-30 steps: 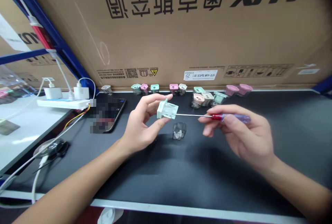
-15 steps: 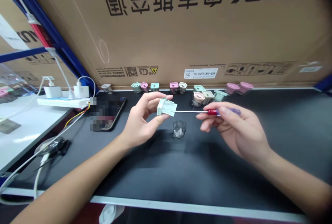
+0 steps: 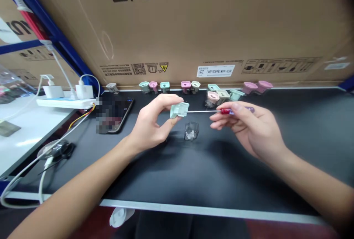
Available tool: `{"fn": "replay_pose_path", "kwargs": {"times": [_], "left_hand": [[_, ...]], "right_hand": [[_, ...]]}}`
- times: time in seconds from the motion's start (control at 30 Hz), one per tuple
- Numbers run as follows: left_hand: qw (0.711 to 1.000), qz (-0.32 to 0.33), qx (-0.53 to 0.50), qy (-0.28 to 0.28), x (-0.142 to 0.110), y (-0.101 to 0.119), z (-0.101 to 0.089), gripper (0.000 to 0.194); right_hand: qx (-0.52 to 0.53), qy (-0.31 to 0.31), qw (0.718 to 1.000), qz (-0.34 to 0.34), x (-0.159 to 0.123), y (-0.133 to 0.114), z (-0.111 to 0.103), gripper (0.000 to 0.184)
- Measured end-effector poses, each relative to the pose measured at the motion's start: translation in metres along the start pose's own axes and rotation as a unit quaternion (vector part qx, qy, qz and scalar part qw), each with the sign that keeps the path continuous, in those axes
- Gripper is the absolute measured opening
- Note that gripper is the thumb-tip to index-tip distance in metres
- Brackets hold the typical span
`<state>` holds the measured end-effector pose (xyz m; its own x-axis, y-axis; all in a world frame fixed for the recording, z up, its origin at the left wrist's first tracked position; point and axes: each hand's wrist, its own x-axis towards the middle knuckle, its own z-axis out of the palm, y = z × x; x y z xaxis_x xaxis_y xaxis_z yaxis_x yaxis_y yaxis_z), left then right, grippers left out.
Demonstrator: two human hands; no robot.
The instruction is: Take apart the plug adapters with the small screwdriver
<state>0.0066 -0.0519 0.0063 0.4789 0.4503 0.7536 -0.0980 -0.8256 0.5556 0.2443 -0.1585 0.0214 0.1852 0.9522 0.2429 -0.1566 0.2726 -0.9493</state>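
Between thumb and fingers, my left hand (image 3: pixel 151 123) pinches a pale mint-green plastic piece (image 3: pixel 179 110) above the mat. My right hand (image 3: pixel 249 126) grips a screwdriver (image 3: pixel 225 111) by its red and purple handle. Its thin shaft points left, and the tip meets the right side of the mint piece; whether it sits inside cannot be made out. Below, on the black mat, rests a small clear, faceted plastic part (image 3: pixel 191 131).
Along the back stand several pastel pieces, among them a pink one (image 3: pixel 186 85) and a clustered peach one (image 3: pixel 212 97). At left lie a phone (image 3: pixel 118 115), a white power strip (image 3: pixel 66 101) with cables, and a coiled dark device (image 3: pixel 59 149). A large cardboard box (image 3: pixel 177 28) walls the back.
The mint piece has turned in my left hand, showing a different side. The screwdriver stays at its right side. The whole view has shifted slightly.
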Motion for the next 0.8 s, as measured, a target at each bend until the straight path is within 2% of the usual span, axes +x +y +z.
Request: {"fn": "replay_pose_path", "kwargs": {"times": [0.2, 0.37, 0.47, 0.57, 0.63, 0.7, 0.8], "left_hand": [[0.997, 0.035, 0.069, -0.02, 0.004, 0.001, -0.005, 0.04], [0.982, 0.064, 0.167, -0.055, 0.008, 0.007, -0.009, 0.037], [0.979, 0.064, 0.181, -0.071, 0.008, 0.008, -0.01, 0.037], [0.99, 0.01, 0.123, -0.069, 0.006, 0.005, -0.008, 0.038], [0.996, -0.058, 0.028, -0.056, 0.003, 0.003, -0.005, 0.039], [0.991, -0.111, -0.066, -0.033, 0.002, 0.0, -0.001, 0.039], [0.983, -0.136, -0.122, -0.007, 0.001, -0.001, 0.003, 0.039]], "right_hand": [[-0.026, -0.003, 1.0, -0.015, -0.001, 0.004, -0.001, 0.02], [-0.072, -0.016, 0.997, -0.036, -0.002, 0.01, -0.003, 0.021], [-0.079, -0.019, 0.996, -0.041, -0.001, 0.012, -0.005, 0.021], [-0.068, -0.017, 0.997, -0.04, -0.001, 0.012, -0.006, 0.02], [-0.059, -0.013, 0.997, -0.041, -0.001, 0.01, -0.005, 0.02], [-0.054, -0.01, 0.997, -0.046, -0.001, 0.009, -0.005, 0.019], [-0.054, -0.008, 0.997, -0.055, -0.003, 0.007, -0.003, 0.019]]}}
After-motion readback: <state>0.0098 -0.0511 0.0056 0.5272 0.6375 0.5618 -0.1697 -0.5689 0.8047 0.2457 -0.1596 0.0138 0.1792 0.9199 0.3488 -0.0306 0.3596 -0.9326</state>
